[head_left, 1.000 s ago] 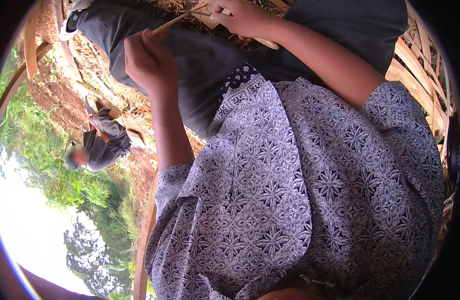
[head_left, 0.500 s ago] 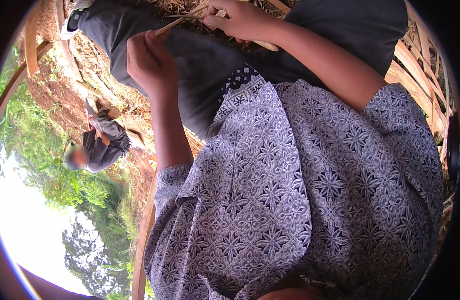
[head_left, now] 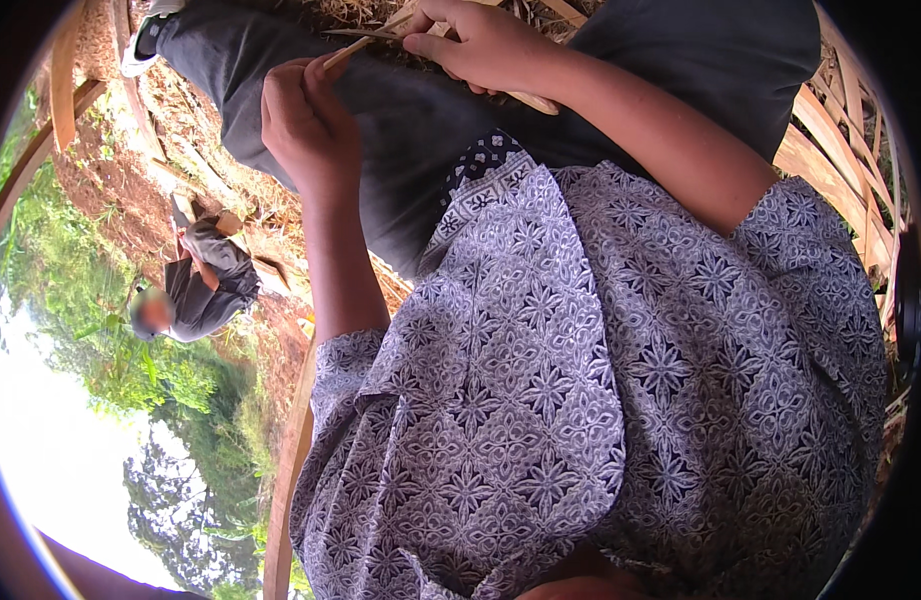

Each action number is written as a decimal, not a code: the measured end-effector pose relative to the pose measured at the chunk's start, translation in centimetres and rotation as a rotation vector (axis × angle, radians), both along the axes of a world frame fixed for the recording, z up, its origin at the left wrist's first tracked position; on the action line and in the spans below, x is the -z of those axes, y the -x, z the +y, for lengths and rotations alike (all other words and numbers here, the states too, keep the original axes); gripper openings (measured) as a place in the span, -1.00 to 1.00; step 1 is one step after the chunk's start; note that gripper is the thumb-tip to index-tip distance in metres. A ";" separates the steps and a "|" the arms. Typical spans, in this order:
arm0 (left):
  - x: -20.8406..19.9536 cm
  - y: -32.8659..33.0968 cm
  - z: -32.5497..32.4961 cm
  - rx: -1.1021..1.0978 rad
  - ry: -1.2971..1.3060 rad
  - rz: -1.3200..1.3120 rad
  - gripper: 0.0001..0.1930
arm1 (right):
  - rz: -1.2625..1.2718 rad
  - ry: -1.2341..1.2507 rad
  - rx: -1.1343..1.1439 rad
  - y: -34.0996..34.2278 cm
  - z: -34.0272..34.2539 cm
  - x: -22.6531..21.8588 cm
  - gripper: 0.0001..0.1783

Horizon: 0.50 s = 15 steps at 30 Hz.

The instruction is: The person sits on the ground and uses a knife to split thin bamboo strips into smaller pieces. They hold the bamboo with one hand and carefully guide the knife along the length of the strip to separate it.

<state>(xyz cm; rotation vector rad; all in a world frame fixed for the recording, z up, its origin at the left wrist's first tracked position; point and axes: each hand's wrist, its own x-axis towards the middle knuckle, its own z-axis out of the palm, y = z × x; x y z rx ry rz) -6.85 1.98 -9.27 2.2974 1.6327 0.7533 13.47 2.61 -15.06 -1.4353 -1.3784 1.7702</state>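
Note:
My left hand [head_left: 302, 125] is raised over my lap, its fingers closed on the near end of a thin pale bamboo strip [head_left: 365, 42]. The strip runs up and to the right into my right hand [head_left: 480, 45], which is closed around it near the top edge. A second pale strip [head_left: 532, 100] pokes out below my right hand across my dark trousers [head_left: 400, 150]. My blue-and-white patterned shirt [head_left: 580, 400] fills the lower half of the view.
Another person [head_left: 205, 285] in dark clothes crouches on red earth at the left. Woven bamboo slats [head_left: 830, 150] lie at the right. A bamboo pole [head_left: 285, 480] runs along my left side. Green bushes [head_left: 100, 350] stand at the far left.
Both hands keep their hold on the strip and have shifted only slightly. The person at the left stays crouched.

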 end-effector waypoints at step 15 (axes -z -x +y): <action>-0.1 -0.4 0.3 0.043 0.003 0.017 -0.90 | -0.012 -0.006 0.019 0.3 -0.7 0.6 -0.69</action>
